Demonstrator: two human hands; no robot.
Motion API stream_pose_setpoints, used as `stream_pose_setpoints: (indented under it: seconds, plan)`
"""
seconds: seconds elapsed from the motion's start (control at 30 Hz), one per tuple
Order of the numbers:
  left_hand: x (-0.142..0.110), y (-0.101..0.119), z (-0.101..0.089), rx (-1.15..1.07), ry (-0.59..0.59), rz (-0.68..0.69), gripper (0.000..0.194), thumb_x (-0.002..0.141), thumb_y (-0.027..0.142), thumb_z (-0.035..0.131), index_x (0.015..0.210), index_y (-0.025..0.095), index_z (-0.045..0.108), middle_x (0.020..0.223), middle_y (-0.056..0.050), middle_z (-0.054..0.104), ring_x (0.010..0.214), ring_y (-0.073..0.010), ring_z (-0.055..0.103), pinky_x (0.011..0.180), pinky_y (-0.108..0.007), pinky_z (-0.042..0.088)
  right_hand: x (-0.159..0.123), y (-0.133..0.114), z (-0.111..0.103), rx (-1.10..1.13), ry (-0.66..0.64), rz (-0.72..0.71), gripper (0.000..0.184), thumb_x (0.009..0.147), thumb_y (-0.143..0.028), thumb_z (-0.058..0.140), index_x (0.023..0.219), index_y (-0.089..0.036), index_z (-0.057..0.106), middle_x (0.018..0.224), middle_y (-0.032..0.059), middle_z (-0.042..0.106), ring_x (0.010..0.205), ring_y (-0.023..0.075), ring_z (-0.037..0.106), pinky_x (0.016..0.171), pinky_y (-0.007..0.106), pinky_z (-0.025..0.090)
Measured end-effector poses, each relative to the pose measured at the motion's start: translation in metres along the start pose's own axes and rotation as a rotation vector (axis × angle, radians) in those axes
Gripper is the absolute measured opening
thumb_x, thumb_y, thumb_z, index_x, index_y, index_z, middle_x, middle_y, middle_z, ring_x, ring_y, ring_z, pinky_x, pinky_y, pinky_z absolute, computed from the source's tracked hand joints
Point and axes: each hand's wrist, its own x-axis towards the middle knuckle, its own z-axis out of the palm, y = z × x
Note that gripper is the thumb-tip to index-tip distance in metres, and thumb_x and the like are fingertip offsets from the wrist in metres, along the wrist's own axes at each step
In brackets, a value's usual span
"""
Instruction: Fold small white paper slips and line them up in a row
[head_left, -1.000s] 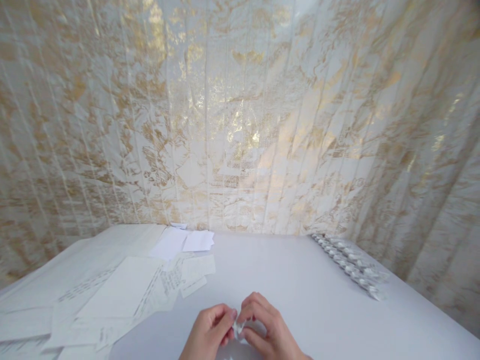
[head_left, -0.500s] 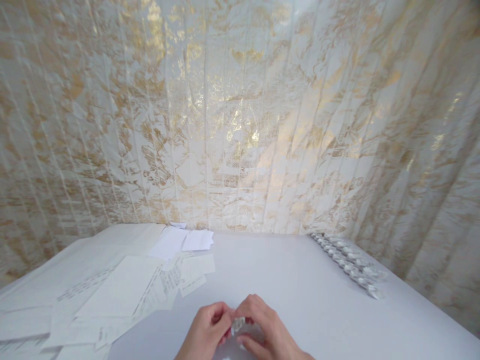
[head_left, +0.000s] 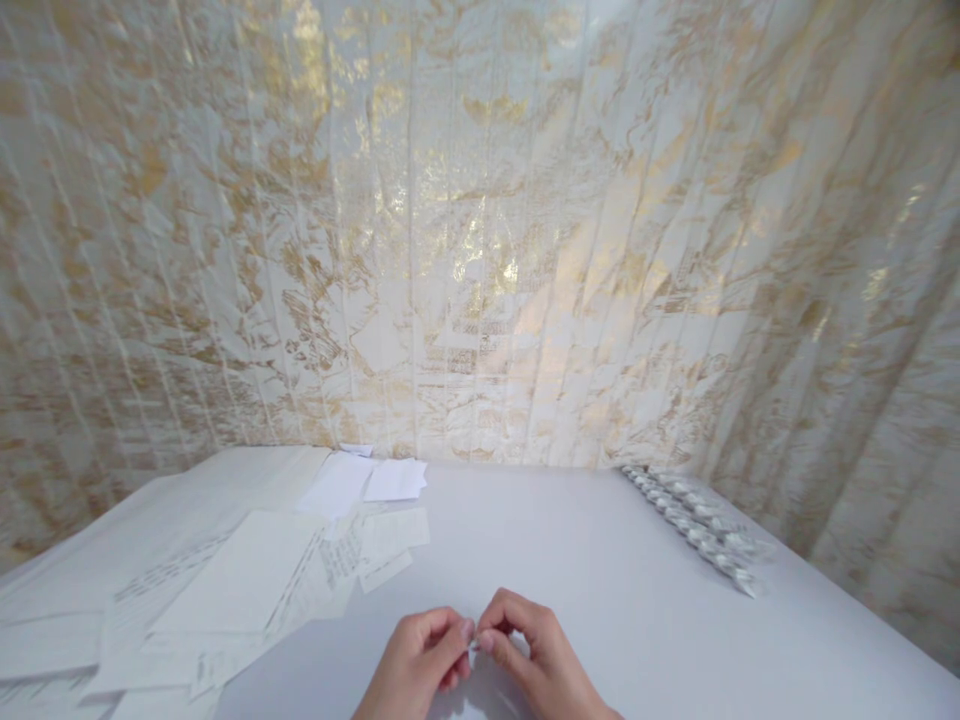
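At the front middle of the table, my left hand is closed, thumb pressed against the forefinger, on a small folded piece of white paper. My right hand pinches the same piece from the other side between thumb and forefinger. Only a sliver of it shows between the fingertips, so its shape is mostly hidden. The two hands nearly touch at their tips, just above the tabletop.
Overlapping sheets and slips of paper, some printed, cover the left of the white table. Smaller blank slips lie at the back. Silver-grey, braid-like folded strips lie back right. A gold-patterned curtain hangs behind.
My right hand's thumb and forefinger, apart half a second ago, have come together on the small piece. Less of it shows now. My left hand has stayed nearly in place.
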Motion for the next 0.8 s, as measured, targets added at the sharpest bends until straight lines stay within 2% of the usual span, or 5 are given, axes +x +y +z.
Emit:
stream_pose_setpoints:
  seconds: [0.23,0.47,0.8]
  plan:
    - [-0.0045,0.0066,0.0041,0.027,-0.048,0.042,0.057,0.07,0.076,0.068,0.062,0.02,0.053,0.058,0.005,0.046,0.059,-0.014,0.042,0.059,-0.026,0.033,0.0016,-0.0043,-0.0004,0.132,0.045,0.047,0.026,0.09,-0.044,0.06,0.083,-0.019,0.056,0.069,-0.0031,0.053,0.066,0.0147,0.05,0.065,0.026,0.04]
    - [-0.0052,0.0068,0.0046,0.025,-0.052,0.025,0.054,0.074,0.071,0.065,0.062,0.019,0.056,0.058,0.003,0.05,0.059,-0.0151,0.044,0.061,-0.027,0.035,0.0021,-0.0082,0.0023,0.161,0.041,0.042,0.025,0.091,-0.045,0.058,0.086,-0.021,0.051,0.066,-0.0052,0.049,0.063,0.0141,0.047,0.063,0.025,0.038]
    - [-0.0055,0.0062,0.0028,0.05,0.019,0.061,0.05,0.075,0.066,0.067,0.062,0.021,0.053,0.057,0.005,0.045,0.059,-0.0145,0.04,0.06,-0.027,0.032,-0.0017,-0.0014,0.0047,0.158,-0.005,-0.025,0.036,0.097,-0.058,0.047,0.104,-0.022,0.049,0.075,-0.0036,0.046,0.069,0.0155,0.046,0.067,0.028,0.036]
